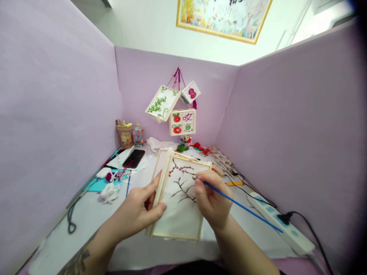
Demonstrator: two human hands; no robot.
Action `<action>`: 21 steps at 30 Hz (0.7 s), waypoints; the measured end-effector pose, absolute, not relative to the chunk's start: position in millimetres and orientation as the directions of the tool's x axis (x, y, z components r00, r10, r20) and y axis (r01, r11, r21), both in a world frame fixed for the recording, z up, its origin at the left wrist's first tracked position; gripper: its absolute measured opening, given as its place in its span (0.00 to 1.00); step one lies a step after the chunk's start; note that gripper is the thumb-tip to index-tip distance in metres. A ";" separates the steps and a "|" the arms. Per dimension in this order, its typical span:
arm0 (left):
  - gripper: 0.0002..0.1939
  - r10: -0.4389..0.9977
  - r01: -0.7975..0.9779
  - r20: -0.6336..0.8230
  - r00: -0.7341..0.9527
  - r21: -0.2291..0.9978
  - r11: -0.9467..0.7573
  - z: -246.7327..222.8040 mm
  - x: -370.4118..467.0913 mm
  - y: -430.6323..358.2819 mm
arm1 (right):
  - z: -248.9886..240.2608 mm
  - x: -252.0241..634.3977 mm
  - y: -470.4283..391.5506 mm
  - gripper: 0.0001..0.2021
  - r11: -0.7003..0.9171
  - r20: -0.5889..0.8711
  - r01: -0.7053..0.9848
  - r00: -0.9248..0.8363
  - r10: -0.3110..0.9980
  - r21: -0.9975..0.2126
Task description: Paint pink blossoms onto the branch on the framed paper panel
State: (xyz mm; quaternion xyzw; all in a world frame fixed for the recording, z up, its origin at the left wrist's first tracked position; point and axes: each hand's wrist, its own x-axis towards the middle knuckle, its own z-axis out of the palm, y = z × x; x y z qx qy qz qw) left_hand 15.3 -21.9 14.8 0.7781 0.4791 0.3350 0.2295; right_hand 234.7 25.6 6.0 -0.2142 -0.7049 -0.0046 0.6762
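My left hand grips the left edge of a wood-framed paper lantern, thumb on the front and fingers behind. The lantern is tilted, its white panel facing me. Dark branches with small red blossoms are painted across the upper part, and a second branch below is bare. In my right hand is a thin blue paintbrush, pinched near its tip, with the long handle slanting down to the right. The brush tip is at the upper right of the panel, by the end of the blossoming branch; whether it touches the paper I cannot tell.
Decorated box lanterns hang at the back. A black phone, crumpled tissue and another blue brush lie left. A white power strip with black cables runs along the right. Purple partitions enclose the table.
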 end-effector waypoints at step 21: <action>0.40 0.900 0.588 0.301 0.315 0.683 -0.434 14.1 14.7 -22.5 | 7.1 233.5 26.5 0.10 0.919 0.960 0.288 0.011 0.279 -0.271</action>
